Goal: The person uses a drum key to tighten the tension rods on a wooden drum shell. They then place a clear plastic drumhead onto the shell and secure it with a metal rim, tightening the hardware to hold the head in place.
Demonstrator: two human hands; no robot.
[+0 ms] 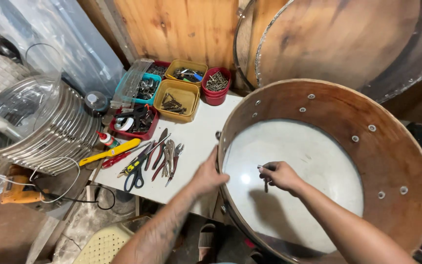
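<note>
A large round wooden drum shell point(406, 146) with metal screws set in its wall rests on a white table point(201, 132), a pale drumhead forming its bottom. My left hand point(208, 176) grips the shell's near left rim from outside. Inside the shell, my right hand point(282, 175) is closed on a thin metal tool point(265, 184) that hangs just above the drumhead.
Pliers, scissors and a yellow-handled tool point(109, 152) lie on the table's left. Behind them stand small trays of screws and hardware point(177, 95) and a red cup of screws point(217, 82). Stacked metal hoops point(50, 127) and an orange drill point(18, 193) sit at the far left. More drum shells point(338, 44) lean behind.
</note>
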